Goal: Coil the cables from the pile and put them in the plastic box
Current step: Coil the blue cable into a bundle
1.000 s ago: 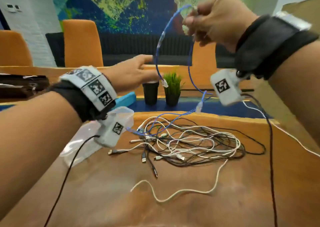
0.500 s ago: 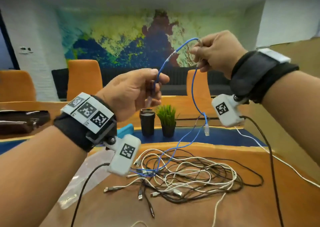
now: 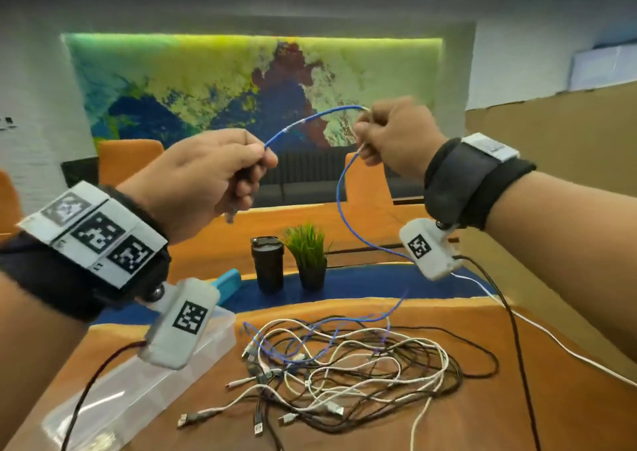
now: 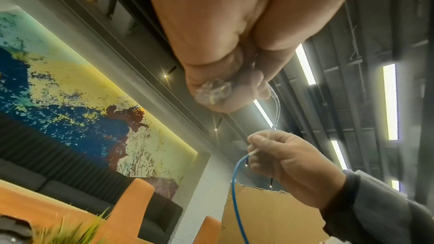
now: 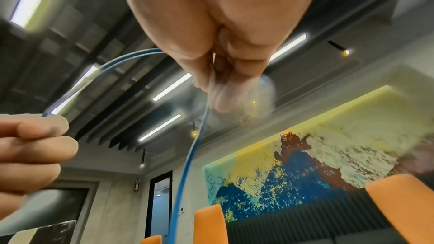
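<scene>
Head view: the left hand [image 3: 203, 178] and right hand [image 3: 396, 140] each pinch the blue cable [image 3: 339, 202], which droops to the cable pile [image 3: 344, 371] on the orange surface [image 3: 517, 416]; the plastic box [image 3: 131, 392] lies at the pile's 9 o'clock. Left wrist view: curled fingers [image 4: 249, 88] grip a clear plug. Right wrist view: the cable hangs from pinching fingers [image 5: 225, 73].

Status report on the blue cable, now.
Both hands, left and right, grip blue cable, raised. Its tail is tangled in pile. Box left of the pile.
</scene>
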The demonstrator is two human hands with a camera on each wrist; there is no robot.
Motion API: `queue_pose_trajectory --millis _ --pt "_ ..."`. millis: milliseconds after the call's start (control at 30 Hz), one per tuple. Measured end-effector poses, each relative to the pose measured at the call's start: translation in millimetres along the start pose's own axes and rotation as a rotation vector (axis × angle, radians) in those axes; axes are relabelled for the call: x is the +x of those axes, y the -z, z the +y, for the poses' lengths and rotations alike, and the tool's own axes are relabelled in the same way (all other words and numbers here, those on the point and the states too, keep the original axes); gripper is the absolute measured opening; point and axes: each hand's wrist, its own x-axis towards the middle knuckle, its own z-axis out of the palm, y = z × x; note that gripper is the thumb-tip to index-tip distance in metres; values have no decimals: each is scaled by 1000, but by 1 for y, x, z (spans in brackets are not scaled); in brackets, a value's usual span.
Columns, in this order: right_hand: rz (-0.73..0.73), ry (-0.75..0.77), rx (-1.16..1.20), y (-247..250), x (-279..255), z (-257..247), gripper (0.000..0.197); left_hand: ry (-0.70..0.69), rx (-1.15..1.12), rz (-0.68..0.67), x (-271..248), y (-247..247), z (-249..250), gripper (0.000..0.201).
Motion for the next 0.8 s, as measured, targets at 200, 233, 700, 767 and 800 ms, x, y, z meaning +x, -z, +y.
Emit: queue_pose_trajectory --millis 200,233,700,767,800 --pt "-286 -150 366 -4 -14 -9 14 250 -293 69 4 -4 -14 23" --pt "-296 -166 505 -7 -17 -11 15 283 -376 65 5 -4 -16 22" --pt "-688 36 -359 -72 -81 7 41 84 -527 96 16 -46 -42 18" --pt "-725 16 -409 -68 -85 4 42 -47 -158 135 16 -50 -49 17" --pt "-745 49 -486 -67 -89 3 36 -149 107 139 18 -50 -52 19"
